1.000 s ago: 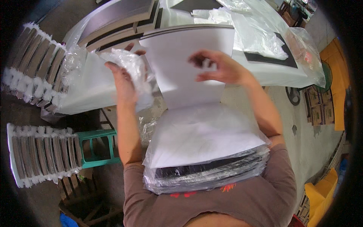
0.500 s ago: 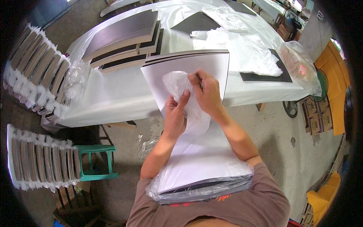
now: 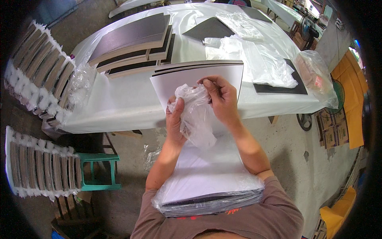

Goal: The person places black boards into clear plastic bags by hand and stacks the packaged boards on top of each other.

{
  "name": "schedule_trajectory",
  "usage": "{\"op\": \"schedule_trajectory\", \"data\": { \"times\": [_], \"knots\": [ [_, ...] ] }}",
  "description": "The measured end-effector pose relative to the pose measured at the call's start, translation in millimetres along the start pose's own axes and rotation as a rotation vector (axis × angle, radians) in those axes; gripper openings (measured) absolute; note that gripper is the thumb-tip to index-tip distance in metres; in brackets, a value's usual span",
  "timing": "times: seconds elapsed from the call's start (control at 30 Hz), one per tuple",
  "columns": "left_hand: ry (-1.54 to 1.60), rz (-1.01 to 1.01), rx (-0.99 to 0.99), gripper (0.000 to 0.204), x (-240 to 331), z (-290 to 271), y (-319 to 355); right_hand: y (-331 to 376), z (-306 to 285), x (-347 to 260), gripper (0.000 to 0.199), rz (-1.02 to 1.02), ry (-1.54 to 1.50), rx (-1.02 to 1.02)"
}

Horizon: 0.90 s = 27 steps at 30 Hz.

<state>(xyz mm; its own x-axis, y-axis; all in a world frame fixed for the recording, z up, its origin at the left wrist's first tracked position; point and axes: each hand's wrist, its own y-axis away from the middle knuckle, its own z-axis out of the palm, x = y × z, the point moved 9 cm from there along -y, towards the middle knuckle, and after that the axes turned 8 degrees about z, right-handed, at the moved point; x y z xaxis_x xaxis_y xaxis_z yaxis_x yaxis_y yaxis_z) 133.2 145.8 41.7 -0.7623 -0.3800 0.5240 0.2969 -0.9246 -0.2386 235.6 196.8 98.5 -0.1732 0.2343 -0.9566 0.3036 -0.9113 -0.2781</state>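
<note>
A crumpled clear plastic bag (image 3: 195,121) is held between my two hands in front of my chest. My left hand (image 3: 175,121) grips its left side, thumb upright against the gathered film. At the bag's upper right, the fingers of my right hand (image 3: 223,97) pinch its edge. Behind the hands, white-faced boards with dark edges (image 3: 167,81) lean upright at the table's near edge. Below, against my torso, lies a stack of white-topped boards (image 3: 211,169) wrapped in clear plastic; the bag partly covers its far end.
Thick black-topped boards (image 3: 131,36) are piled on the white-covered table (image 3: 111,107). More plastic bags (image 3: 254,59) lie over dark boards at right. Plastic-wrapped stacks (image 3: 39,75) stand at left, beside a green stool (image 3: 97,171). A fan (image 3: 308,30) is at back right.
The plastic bag has become more bunched, its top gathered toward my left hand. My left hand has shifted slightly left, and my right hand a little lower and to the right.
</note>
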Motion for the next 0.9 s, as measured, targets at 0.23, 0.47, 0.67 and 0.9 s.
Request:
{"op": "schedule_trajectory", "data": {
  "times": [0.23,0.47,0.67,0.9],
  "knots": [
    [-0.080,0.046,-0.038,0.016,1,-4,2,-1,16,15,0.013,0.097,-0.150,-0.108],
    [0.060,-0.055,0.126,0.029,-6,-16,5,-3,5,33,0.018,0.144,-0.227,-0.036],
    [-0.011,0.055,0.245,0.036,23,-57,-4,0,4,22,0.017,0.133,-0.234,-0.002],
    [-0.268,0.498,0.922,0.037,166,-232,22,-20,-137,43,0.016,0.133,-0.360,0.355]
  ]
}}
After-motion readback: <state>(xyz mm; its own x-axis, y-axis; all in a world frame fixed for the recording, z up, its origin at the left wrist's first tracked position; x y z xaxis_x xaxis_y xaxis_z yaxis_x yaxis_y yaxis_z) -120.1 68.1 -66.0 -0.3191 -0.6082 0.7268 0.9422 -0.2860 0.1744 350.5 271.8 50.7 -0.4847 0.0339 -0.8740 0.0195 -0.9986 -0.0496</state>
